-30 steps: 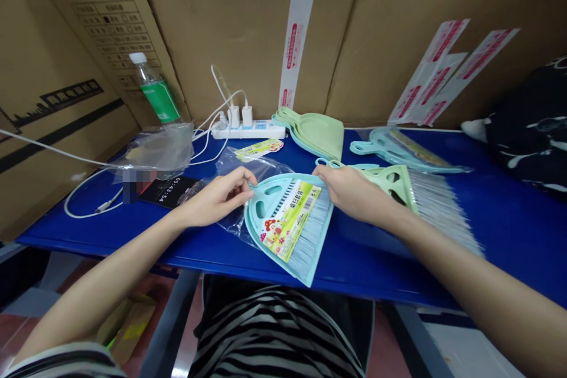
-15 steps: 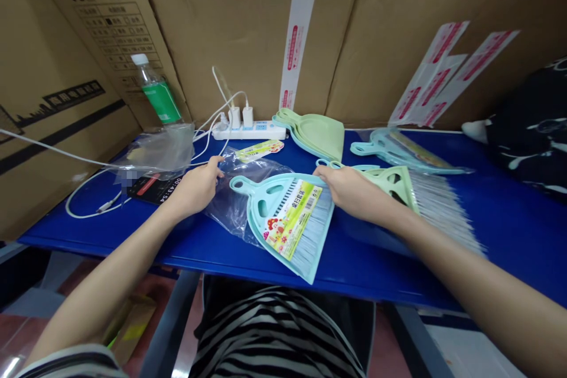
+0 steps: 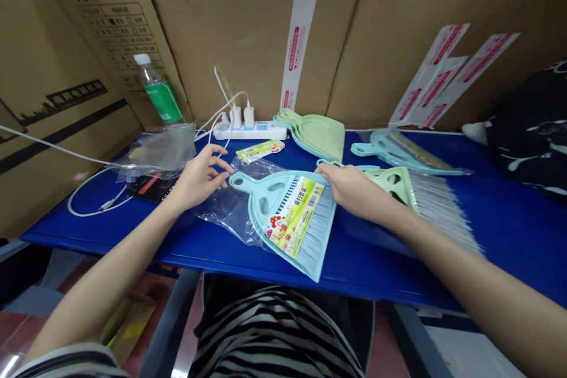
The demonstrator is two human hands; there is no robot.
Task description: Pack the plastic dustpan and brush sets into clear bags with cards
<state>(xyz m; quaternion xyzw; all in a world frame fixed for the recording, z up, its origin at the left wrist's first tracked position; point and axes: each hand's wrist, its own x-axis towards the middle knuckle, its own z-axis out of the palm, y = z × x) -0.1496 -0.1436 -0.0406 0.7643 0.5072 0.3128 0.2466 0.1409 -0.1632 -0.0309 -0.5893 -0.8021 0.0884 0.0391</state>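
Note:
A light blue dustpan (image 3: 254, 194) lies tilted near the front edge, its looped handle toward the left. Nested in it is a small brush with pale bristles (image 3: 315, 227), partly covered by a yellow-green card label (image 3: 295, 218) with a mushroom picture. My right hand (image 3: 349, 186) pinches the dustpan's upper right rim. By the handle loop, my left hand (image 3: 204, 176) has its fingers spread and holds nothing; whether a fingertip touches the loop I cannot tell. A clear plastic bag (image 3: 225, 212) lies beneath the dustpan and reaches left of it.
Green and blue dustpans (image 3: 325, 133) are stacked at the back. Brushes with grey bristles (image 3: 440, 207) lie to the right, behind them a bagged blue dustpan set (image 3: 385, 150). A power strip (image 3: 266, 129), white cables, a loose label (image 3: 259, 150), a phone (image 3: 153, 189) and a bottle (image 3: 162, 97) are at left.
My left hand has turned and opened its fingers toward the handle loop. The dustpan has shifted very slightly to the right, with my right hand still on its rim.

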